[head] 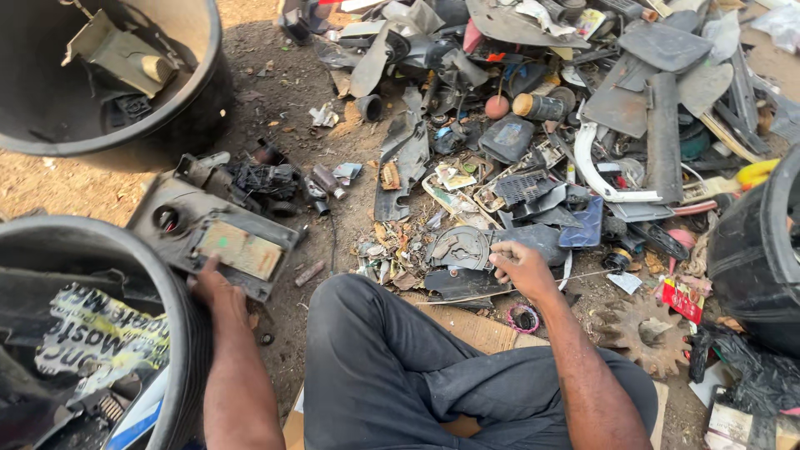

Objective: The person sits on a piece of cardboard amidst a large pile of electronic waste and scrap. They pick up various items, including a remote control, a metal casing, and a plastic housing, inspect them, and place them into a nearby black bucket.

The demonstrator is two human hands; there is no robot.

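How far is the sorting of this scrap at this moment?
Done: some pieces already lie in the black tub. In hand: the left hand rests on a grey casing; the right hand pinches a thin wire. Left: a large scrap pile covers the ground.

Left hand [218, 292] extended forward, palm down, fingers spread. Right hand [521, 267] extended forward, fingers curled closed.
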